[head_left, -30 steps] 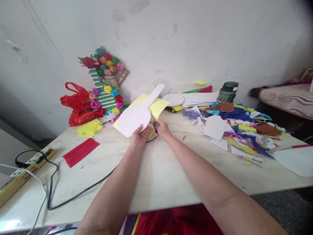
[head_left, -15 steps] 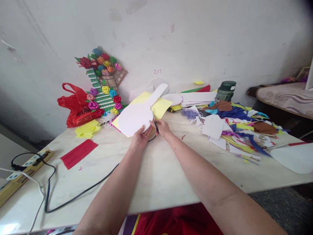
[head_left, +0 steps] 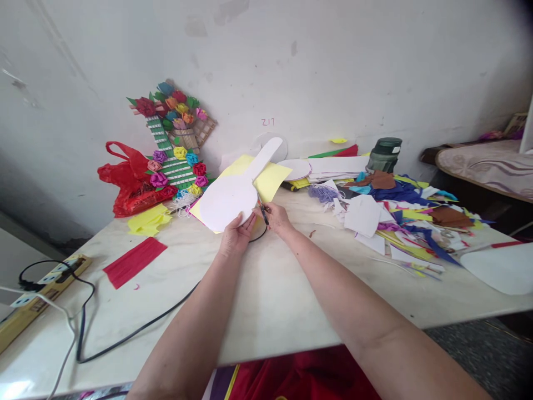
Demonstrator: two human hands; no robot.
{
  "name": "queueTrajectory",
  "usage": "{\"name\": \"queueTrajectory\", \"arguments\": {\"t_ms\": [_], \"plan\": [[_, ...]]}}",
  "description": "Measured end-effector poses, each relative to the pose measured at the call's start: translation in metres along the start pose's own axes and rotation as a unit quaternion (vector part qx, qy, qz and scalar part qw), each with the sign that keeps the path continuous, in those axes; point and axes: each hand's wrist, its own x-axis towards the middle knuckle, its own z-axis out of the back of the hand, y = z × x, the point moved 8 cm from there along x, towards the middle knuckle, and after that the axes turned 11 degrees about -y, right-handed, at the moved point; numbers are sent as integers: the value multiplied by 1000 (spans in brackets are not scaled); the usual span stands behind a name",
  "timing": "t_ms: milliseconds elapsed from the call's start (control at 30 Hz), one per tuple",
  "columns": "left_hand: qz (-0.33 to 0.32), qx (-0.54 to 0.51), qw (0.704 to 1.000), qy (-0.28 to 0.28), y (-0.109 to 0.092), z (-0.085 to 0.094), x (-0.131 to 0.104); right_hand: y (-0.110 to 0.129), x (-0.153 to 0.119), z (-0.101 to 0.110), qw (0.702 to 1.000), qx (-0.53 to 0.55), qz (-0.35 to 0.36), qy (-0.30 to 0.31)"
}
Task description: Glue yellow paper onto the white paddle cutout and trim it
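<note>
My left hand (head_left: pixel 239 235) grips the lower edge of a white fan-shaped cutout (head_left: pixel 229 201), thumb on top and fingers beneath. The cutout has a rounded body and a long narrow handle slanting up to the right. Behind it lies a sheet of yellow paper (head_left: pixel 270 179), held together with it. In my right hand (head_left: pixel 277 218) is a pair of scissors (head_left: pixel 264 214) with dark handles, closed in my fingers. Their blades point up and away along the cutout's right edge, over the yellow paper. The exact position of the blade tips is hard to make out.
Paper scraps (head_left: pixel 416 216) are heaped on the right, near a green-lidded jar (head_left: pixel 383 155). A paper-flower craft (head_left: pixel 179 155) and a red plastic bag (head_left: pixel 125 183) stand at the back left. Red crepe paper (head_left: pixel 135 261), a power strip (head_left: pixel 50 289) and a black cable (head_left: pixel 137 332) lie leftward.
The white cutout and yellow paper have shifted slightly left, along with my left hand. My right hand stays in nearly the same place with the scissors.
</note>
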Motion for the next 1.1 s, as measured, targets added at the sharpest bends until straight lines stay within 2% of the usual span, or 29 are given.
{"name": "queueTrajectory", "arguments": {"t_ms": [200, 400, 700, 1100], "plan": [[-2, 12, 1000, 20, -2, 0, 1, -4, 1, 1, 998, 47, -25, 28], [7, 24, 999, 25, 0, -1, 0, 1, -6, -6, 977, 189, -55, 87], [-9, 25, 999, 27, -6, 0, 3, 3, -13, -5, 979, 163, -73, 99], [-13, 9, 1000, 8, -7, 1, 3, 1, -13, -8, 983, 142, -62, 97]]}}
